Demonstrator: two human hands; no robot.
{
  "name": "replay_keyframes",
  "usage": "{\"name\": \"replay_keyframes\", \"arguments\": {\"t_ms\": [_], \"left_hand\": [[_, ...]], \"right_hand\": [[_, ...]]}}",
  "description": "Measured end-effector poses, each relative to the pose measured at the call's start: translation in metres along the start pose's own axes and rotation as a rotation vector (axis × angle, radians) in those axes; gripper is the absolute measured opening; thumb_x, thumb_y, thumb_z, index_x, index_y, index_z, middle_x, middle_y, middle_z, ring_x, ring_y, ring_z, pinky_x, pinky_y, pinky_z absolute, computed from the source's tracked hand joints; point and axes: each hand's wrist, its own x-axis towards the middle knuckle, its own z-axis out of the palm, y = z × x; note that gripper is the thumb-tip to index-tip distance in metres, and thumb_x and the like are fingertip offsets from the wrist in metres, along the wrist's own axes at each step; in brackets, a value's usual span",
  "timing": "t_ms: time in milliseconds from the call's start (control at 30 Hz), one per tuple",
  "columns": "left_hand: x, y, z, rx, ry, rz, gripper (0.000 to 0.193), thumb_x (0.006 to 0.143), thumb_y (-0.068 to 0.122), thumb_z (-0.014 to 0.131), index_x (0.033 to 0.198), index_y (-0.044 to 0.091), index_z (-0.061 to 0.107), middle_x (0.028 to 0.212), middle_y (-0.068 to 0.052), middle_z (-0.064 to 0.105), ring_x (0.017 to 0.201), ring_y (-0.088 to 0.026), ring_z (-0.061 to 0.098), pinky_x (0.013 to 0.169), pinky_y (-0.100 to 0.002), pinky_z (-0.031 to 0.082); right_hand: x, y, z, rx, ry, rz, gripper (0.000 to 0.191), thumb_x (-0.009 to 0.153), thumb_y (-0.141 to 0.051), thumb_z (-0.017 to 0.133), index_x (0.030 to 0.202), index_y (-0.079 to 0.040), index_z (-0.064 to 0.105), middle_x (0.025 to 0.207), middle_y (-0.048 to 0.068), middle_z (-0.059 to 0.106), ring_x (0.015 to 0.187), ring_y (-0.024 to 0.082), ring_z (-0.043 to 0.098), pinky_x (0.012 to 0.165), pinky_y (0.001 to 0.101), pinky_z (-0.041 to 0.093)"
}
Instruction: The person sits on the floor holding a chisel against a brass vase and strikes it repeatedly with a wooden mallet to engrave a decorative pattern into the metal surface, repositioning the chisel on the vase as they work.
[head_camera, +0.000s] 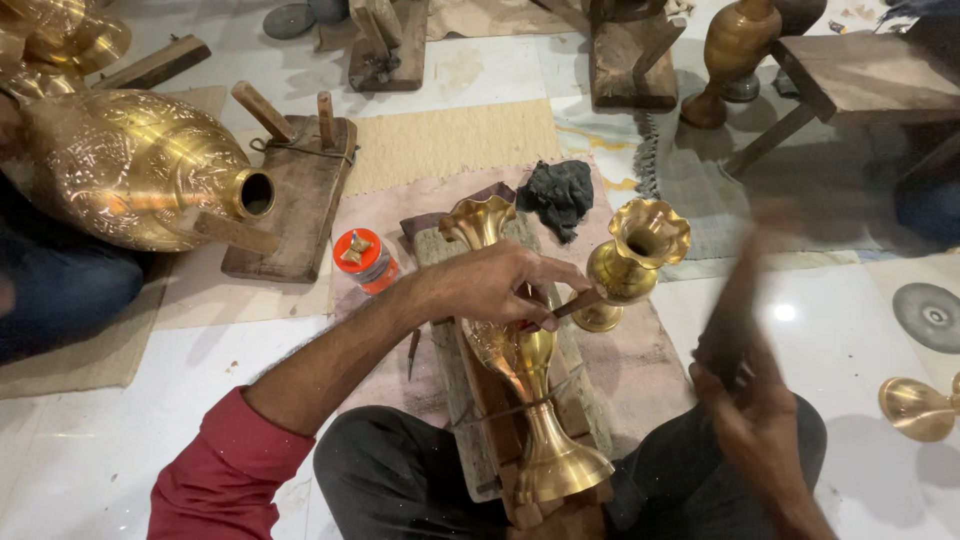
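Brass vase lies strapped on a wooden block near centre, so it stays put. Left hand clamped on a punch, tip angled onto it. Right hand grips a blurred hammer (raised).

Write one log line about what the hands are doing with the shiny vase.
left hand: holds tool tip on brass vase | right hand: raised, blurred, grips dark object | vase: lying on wooden block

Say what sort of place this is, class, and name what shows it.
Probably a brassware workshop on a floor. A brass vase lies strapped to a wooden block, the left hand holds a tool against it, and more brass vessels and wooden blocks lie around.
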Motion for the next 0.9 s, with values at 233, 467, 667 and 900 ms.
{"name": "replay_keyframes", "arguments": {"t_ms": [233,467,667,900], "left_hand": [[-0.001,0.005,-0.005,-0.015,-0.061,-0.083,0.063,0.082,0.032,0.082,0.14,0.018,0.062,0.114,-0.007,0.079,0.096,-0.017,0.078,0.09,-0.039,0.061],[0.001,-0.001,-0.002,-0.044,-0.059,-0.019,0.061,0.083,0.03,0.082,0.139,0.016,0.062,0.128,-0.005,0.073,0.097,-0.018,0.078,0.094,-0.041,0.06],[-0.014,-0.005,0.004,-0.035,0.067,0.0,0.056,0.085,0.028,0.081,0.137,0.016,0.064,0.112,-0.006,0.08,0.093,-0.018,0.08,0.095,-0.044,0.06],[-0.033,-0.003,0.014,-0.011,0.242,-0.17,0.06,0.087,0.03,0.077,0.143,0.018,0.059,0.094,-0.007,0.082,0.079,-0.015,0.079,0.083,-0.036,0.065]], "right_hand": [[-0.007,0.004,0.003,-0.253,-0.056,-0.008,0.064,0.09,0.002,0.064,0.151,-0.014,0.05,0.124,0.011,0.063,0.107,0.021,0.067,0.092,0.035,0.058],[-0.014,0.012,0.003,0.24,0.101,0.032,0.069,0.094,0.002,0.059,0.157,-0.009,0.034,0.125,0.011,0.064,0.115,0.019,0.065,0.097,0.0339,0.056],[-0.01,0.008,0.001,0.044,-0.003,0.154,0.066,0.093,-0.003,0.062,0.154,-0.012,0.041,0.118,0.012,0.069,0.105,0.022,0.07,0.088,0.0374,0.061],[0.02,-0.007,0.005,-0.575,-0.348,0.039,0.071,0.086,-0.013,0.068,0.153,-0.027,0.047,0.118,0.009,0.066,0.099,0.025,0.071,0.084,0.0404,0.062]]}}
